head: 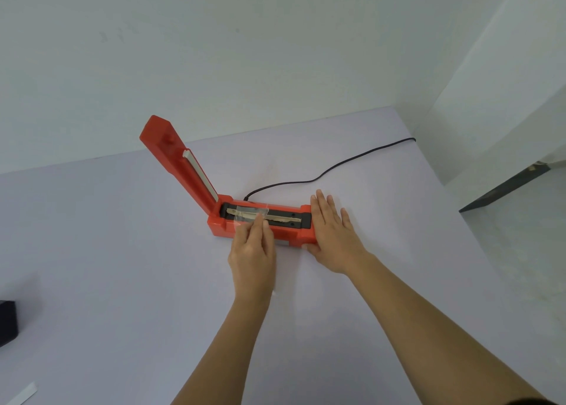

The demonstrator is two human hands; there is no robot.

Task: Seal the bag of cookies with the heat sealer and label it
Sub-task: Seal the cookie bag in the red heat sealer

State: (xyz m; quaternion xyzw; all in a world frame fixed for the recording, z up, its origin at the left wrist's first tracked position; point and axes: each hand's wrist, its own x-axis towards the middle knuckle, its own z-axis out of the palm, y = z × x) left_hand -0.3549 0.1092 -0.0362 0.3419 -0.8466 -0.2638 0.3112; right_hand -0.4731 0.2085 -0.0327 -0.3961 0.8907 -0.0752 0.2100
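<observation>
**Q:** Head view. What is shown?

**A:** A red heat sealer point(219, 225) stands on a pale table point(122, 251) with its pressing arm point(177, 162) raised and tilted back to the left. A black cord point(321, 174) runs from the rear of the sealer to the table's far right edge. A clear bag point(249, 212) lies with its mouth across the left part of the sealing strip point(284, 218). The rest of the film is hard to trace, and no cookies can be made out.

**Q:** And the hands?

**A:** The left hand point(252, 251) reaches over the front of the sealer, its fingers nearly straight on the film. Whether the thumb pinches from beneath cannot be told. The right hand point(332, 236) lies flat and spread against the right end of the body, gripping nothing and apparently steadying it.

**Q:** What could go wrong from here?

**A:** Probably three things:
- The film looks wrinkled over the strip, so creases could leave gaps in the weld.
- The left fingertips lie just beside the strip, so closing the arm before they withdraw could trap or burn them.
- Skewed film would give a slanted seal.

**Q:** Anything for labelling?

**A:** A white strip point(23, 394) at the near left edge may be the label. A dark object point(6, 322) sits beyond it.
</observation>
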